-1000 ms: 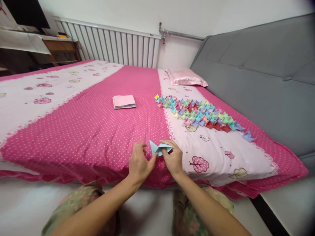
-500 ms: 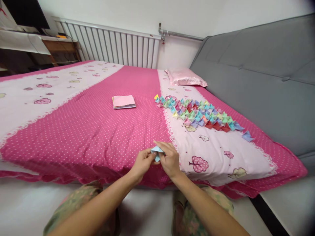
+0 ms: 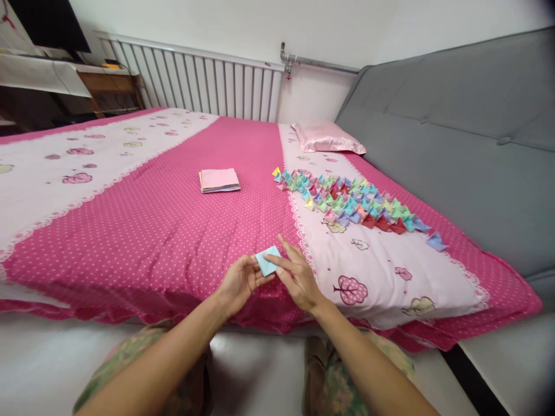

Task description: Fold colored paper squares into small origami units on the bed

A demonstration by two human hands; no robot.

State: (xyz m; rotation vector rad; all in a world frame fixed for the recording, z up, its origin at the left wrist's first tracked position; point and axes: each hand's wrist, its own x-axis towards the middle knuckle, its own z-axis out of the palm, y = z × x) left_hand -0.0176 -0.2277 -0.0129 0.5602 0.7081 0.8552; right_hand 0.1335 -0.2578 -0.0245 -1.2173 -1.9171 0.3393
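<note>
A light blue folded paper square (image 3: 263, 267), flat and turned corner-up, is held above the near edge of the bed. My left hand (image 3: 240, 282) grips its left side, thumb at the edge and fingers underneath. My right hand (image 3: 300, 280) has its index finger laid across the top face and its thumb at the right corner, while another finger stretches out past the paper. To the right, rows of small folded paper boats (image 3: 347, 199) in many colours cover part of the bedspread. A stack of square paper sheets (image 3: 219, 179), pink on top, lies farther off to the left.
The pink and white bedspread (image 3: 151, 231) spreads out in front of me. A pink pillow (image 3: 328, 137) rests at the far right, by the grey padded headboard (image 3: 459, 110). Behind the bed is a white radiator (image 3: 195, 81). A dark monitor (image 3: 47, 26) stands on a desk at far left.
The blue paper, a partly opened pointed shape between both hands before, is now a flat square. My left hand has shifted slightly left, and my right index finger now lies across the paper.
</note>
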